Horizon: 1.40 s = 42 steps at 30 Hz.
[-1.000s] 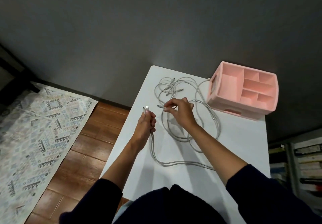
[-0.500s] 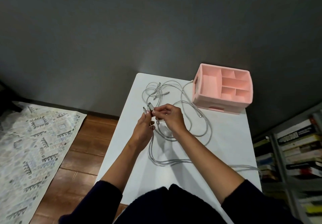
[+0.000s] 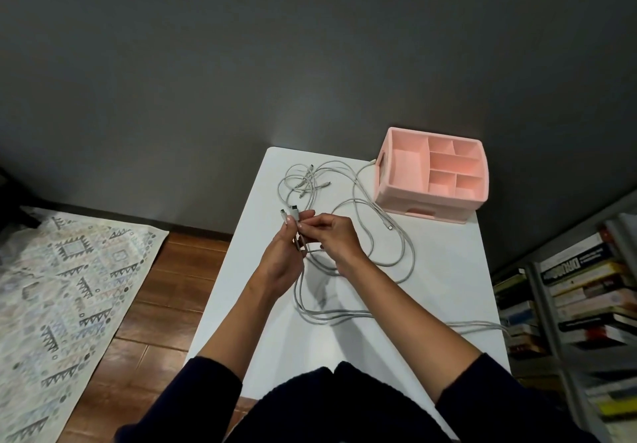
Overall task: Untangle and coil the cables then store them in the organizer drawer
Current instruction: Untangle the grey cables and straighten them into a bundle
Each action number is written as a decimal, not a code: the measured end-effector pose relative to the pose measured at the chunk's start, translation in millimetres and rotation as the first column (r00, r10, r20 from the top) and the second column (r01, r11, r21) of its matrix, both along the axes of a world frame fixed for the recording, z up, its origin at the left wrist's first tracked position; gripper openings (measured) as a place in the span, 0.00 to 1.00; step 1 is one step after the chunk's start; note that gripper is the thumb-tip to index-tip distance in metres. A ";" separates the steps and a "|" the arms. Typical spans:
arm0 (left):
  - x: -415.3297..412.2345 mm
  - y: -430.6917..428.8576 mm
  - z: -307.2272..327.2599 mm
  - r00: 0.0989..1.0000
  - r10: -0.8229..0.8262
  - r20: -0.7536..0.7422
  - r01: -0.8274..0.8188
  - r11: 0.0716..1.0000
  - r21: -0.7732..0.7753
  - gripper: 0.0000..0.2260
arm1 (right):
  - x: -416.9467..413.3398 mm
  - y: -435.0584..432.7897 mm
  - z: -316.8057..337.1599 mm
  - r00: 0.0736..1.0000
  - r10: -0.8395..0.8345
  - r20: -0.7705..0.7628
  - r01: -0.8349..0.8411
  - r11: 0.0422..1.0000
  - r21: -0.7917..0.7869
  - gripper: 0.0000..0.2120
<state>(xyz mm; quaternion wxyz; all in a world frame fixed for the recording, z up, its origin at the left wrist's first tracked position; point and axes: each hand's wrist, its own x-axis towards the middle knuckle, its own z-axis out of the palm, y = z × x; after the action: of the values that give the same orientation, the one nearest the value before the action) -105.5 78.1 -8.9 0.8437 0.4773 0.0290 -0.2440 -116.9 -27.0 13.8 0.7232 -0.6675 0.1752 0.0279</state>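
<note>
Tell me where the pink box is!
In the head view, the pink organizer sits at the far right corner of the white table, by the grey wall, with the cables spread to its left.

We reach both bare forearms forward, and our wrists angle inward until the 2 hands meet. Our left hand (image 3: 281, 258) is upright, its fingers curled around 2 cable ends (image 3: 292, 211). Our right hand (image 3: 337, 235), knuckles up, pinches them beside the left's fingertips.
</note>
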 end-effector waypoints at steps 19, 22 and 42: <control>23.6 19.6 9.0 0.934 0.322 -0.154 -0.346 0.922 -0.173 0.17 | -35.0 -25.6 -1.8 0.779 0.597 -0.193 -0.623 0.701 -0.345 0.16; 29.5 26.2 8.3 0.910 0.381 -0.162 -0.405 0.899 -0.164 0.17 | -42.8 -28.1 -4.4 0.708 0.668 -0.229 -0.701 0.630 -0.333 0.15; 35.5 40.2 -7.1 0.814 0.526 -0.246 -0.544 0.839 -0.007 0.17 | -72.8 -82.0 -30.3 0.725 0.604 -0.332 -0.689 0.643 -0.335 0.15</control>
<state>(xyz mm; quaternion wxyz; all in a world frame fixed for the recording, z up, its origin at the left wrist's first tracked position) -70.1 118.2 -16.0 0.8864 0.3850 0.2518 -0.0525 -189.7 -109.0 -16.5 0.4757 -0.8236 -0.0064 0.3088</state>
